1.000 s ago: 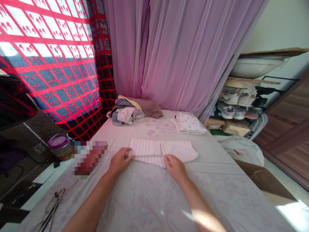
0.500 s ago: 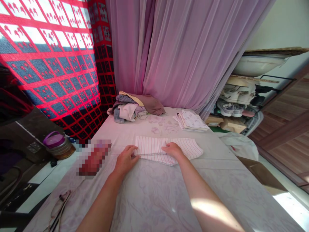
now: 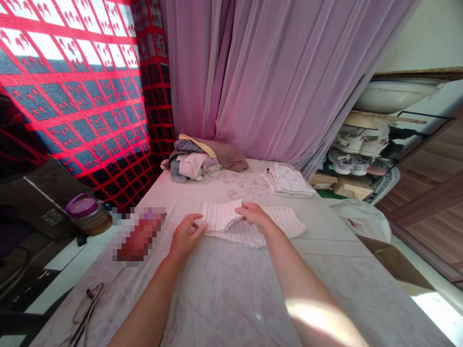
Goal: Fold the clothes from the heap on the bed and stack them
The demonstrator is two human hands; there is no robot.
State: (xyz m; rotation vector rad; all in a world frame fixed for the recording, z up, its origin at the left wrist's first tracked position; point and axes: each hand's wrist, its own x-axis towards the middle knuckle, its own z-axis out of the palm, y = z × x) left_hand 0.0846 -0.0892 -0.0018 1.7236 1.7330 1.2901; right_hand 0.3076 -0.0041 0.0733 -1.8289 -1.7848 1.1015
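Striped cloth lies flat on the sheet, long axis left to right; right hand, nearer its middle, pinches a raised folded edge, left hand loosely curled at its left end, hold indeterminable.

Left forearm and right forearm stretched forward, bare. Left hand: fingers bent, thumb apart. Right hand pinched, angled inward, knuckles up.
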